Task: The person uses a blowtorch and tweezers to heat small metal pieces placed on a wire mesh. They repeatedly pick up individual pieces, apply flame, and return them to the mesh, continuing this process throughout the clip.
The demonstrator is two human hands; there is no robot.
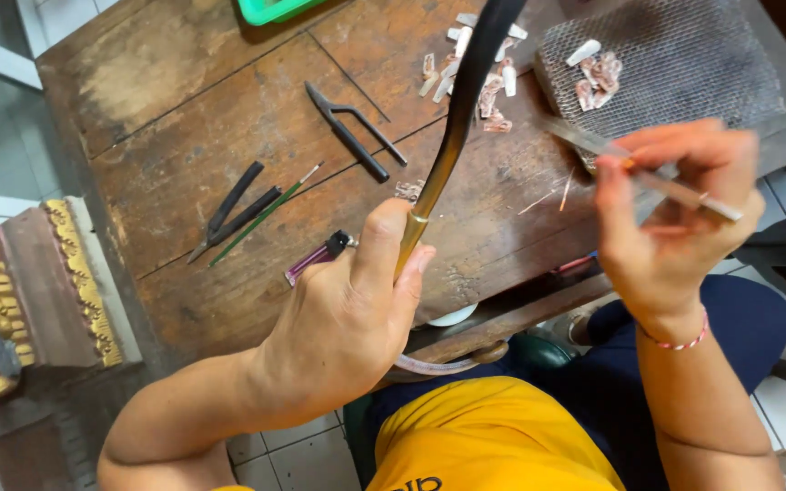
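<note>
Green tray [270, 9] cut off at top edge; small pale pieces [475, 64] indistinct behind curved tube [457, 118].

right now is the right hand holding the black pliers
No: the right hand pinches slim metal tweezers in its fingers, while the black pliers lie untouched on the wooden table.
</note>
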